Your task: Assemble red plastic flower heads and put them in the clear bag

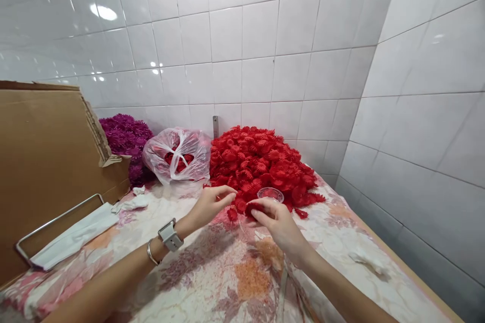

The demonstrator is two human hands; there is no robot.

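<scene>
My right hand (279, 223) pinches a dark red fabric flower (253, 208) between thumb and fingers, just in front of the heap. To its left, my left hand (212, 205) is raised with thumb and forefinger tips brought together; anything between them is too small to make out. A silver bracelet and a watch (170, 235) with a pale strap are on my left wrist. Behind both hands rises a large heap of red fabric flowers (257, 161). A round clear plastic dish (270, 194) rests at the heap's front edge, just beyond my right hand, with red pieces visible in it.
A tied clear plastic bag (178, 156) of red pieces stands left of the heap, with purple flowers (127, 141) behind it. A cardboard box (45, 161), a metal wire frame (56, 219) and white paper (76, 237) occupy the left. Tiled walls bound the floral-covered table (197, 282).
</scene>
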